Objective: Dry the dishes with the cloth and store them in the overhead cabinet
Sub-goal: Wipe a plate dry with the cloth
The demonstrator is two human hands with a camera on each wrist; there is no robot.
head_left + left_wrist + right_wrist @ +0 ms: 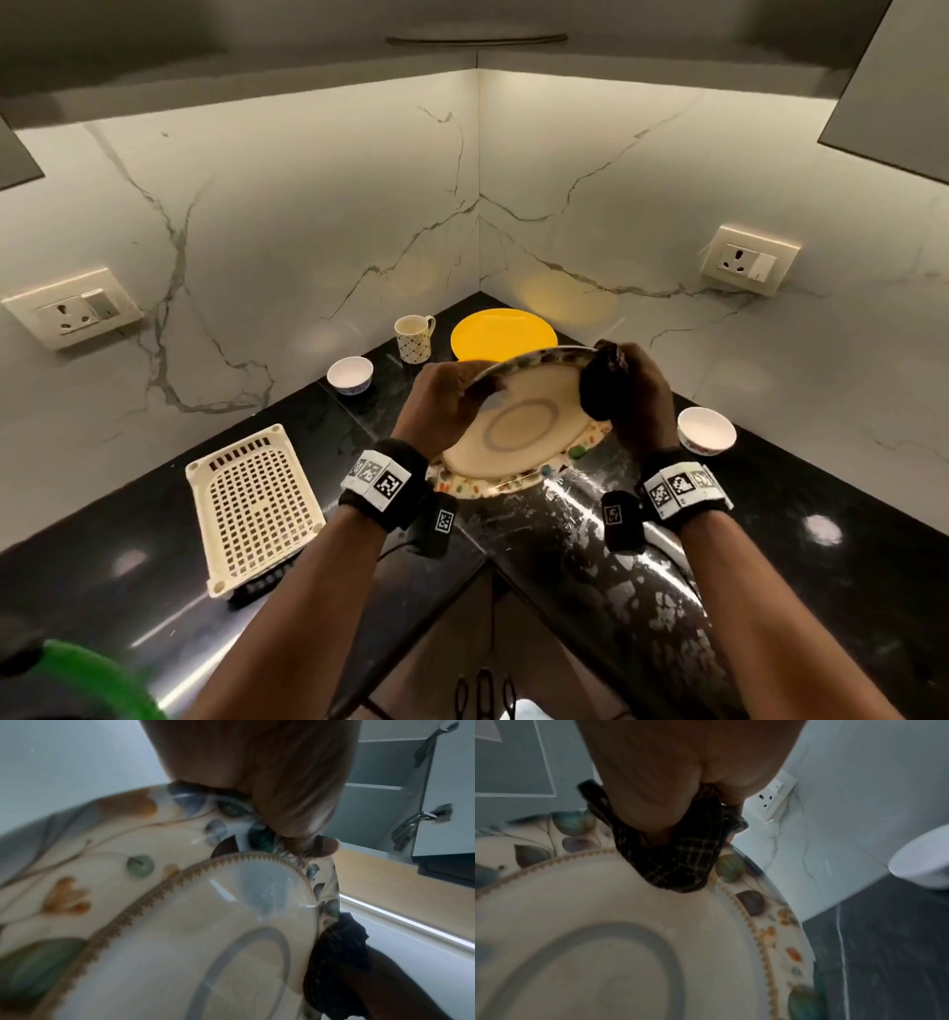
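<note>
A cream plate [518, 431] with a leaf-patterned rim is held tilted above the black counter, its underside with a blue ring toward me. My left hand [441, 401] grips its left rim, fingers curled over the edge [295, 833]. My right hand [631, 395] holds a dark checked cloth [598, 385] bunched against the plate's right rim; the cloth [677, 858] presses on the plate [628, 933] there. The plate [180, 923] fills the left wrist view, with the cloth [336, 953] at its edge.
On the counter's corner lie a yellow plate [503, 334], a patterned mug [413, 336], a small white bowl [350, 374] on the left and another bowl [706, 430] on the right. A cream perforated rack [254, 506] sits front left. Overhead cabinets [893, 87] hang above.
</note>
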